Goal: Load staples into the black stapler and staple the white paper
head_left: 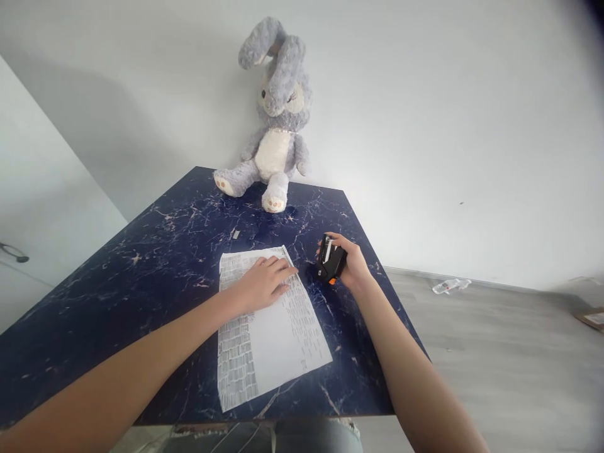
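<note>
A printed sheet of paper lies on the dark blue marbled table. My left hand rests flat on the sheet's upper part, fingers stretched out towards its top right corner. Just right of the sheet, my right hand is closed round a black stapler with an orange underside, held on or just above the table top.
A grey plush rabbit sits at the table's far edge against the white wall. A small silver scrap lies beyond the paper. On the grey floor to the right are a crumpled plastic bottle and a cardboard piece.
</note>
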{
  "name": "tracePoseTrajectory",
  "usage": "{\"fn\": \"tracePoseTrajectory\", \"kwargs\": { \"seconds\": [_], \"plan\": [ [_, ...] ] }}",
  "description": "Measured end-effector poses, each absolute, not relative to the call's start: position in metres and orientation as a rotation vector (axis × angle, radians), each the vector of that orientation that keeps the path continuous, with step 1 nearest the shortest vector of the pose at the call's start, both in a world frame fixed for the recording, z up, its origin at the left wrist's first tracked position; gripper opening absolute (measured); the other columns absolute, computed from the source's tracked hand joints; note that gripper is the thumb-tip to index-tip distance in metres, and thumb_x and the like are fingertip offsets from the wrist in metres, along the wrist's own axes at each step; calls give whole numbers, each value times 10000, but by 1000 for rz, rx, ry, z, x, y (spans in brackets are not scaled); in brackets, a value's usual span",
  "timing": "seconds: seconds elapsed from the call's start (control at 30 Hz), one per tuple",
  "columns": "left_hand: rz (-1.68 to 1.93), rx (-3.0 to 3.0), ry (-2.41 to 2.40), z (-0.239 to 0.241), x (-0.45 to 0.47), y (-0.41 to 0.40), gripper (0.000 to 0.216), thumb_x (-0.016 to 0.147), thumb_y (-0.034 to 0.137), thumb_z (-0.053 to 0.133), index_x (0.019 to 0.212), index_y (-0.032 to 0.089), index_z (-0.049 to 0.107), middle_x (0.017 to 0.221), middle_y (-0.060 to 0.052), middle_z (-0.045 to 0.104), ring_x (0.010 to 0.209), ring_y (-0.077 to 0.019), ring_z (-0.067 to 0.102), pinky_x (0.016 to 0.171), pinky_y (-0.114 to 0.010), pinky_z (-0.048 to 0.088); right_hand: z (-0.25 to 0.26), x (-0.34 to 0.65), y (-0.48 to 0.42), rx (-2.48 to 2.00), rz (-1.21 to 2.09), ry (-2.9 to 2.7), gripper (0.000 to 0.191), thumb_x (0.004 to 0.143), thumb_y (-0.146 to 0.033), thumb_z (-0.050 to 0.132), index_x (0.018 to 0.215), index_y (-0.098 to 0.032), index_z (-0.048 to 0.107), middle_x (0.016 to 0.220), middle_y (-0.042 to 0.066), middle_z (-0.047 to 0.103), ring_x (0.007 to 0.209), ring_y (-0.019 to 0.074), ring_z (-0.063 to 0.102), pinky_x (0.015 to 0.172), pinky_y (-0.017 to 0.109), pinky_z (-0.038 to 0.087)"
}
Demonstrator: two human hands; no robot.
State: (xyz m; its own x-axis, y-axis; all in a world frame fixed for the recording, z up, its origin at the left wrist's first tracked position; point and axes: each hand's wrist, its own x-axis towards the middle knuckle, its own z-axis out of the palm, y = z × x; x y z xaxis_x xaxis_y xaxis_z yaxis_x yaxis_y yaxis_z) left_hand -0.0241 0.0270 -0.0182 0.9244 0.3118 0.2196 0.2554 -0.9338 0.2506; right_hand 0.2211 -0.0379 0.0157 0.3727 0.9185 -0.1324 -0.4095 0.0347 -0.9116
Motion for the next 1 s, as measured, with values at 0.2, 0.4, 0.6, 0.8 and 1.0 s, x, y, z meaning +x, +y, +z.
{"fn": "tracePoseTrajectory", "kwargs": {
  "seconds": [0.2, 0.4, 0.6, 0.8, 1.0],
  "plan": [
    [423, 2920, 415, -18, -21, 23, 375, 1047, 280, 410, 1369, 267, 602, 1372, -128, 514, 1233, -322, 484, 982, -476, 406, 29, 217, -47, -1118, 1178, -955, 296, 790, -337, 678, 1052, -200, 689, 1100, 89, 744, 847, 232, 696, 734, 357, 568],
    [440, 2871, 454, -22, -22, 25, 335, 1057, 225, 393, 1284, 261, 637, 1433, -107, 494, 1275, -312, 464, 983, -469, 422, 43, 228, -54, -1505, 1038, -1675, 363, 821, -369, 727, 1149, -217, 752, 1110, 61, 739, 952, 237, 671, 860, 372, 513],
    [377, 2883, 439, -22, -19, 29, 363, 1074, 241, 372, 1359, 257, 595, 1475, -79, 529, 1263, -290, 489, 1006, -460, 390, 35, 227, -51, -1667, 816, -1937, 360, 847, -365, 708, 1170, -209, 735, 1055, 59, 743, 905, 216, 671, 833, 361, 505],
    [409, 2843, 443, -21, -14, 33, 295, 1077, 251, 392, 1211, 221, 653, 1248, -65, 622, 1100, -244, 554, 911, -394, 407, 37, 221, -54, -1595, 593, -2080, 126, 862, -276, 667, 957, -203, 708, 940, 41, 738, 852, 190, 667, 795, 324, 488],
    [531, 2842, 413, -21, -16, 34, 273, 1069, 208, 403, 1084, 206, 676, 1149, -69, 591, 1000, -221, 553, 894, -385, 428, 41, 226, -57, -1727, 586, -2225, 296, 836, -420, 749, 1020, -194, 697, 906, 55, 723, 792, 215, 637, 710, 324, 448]
  ]
}}
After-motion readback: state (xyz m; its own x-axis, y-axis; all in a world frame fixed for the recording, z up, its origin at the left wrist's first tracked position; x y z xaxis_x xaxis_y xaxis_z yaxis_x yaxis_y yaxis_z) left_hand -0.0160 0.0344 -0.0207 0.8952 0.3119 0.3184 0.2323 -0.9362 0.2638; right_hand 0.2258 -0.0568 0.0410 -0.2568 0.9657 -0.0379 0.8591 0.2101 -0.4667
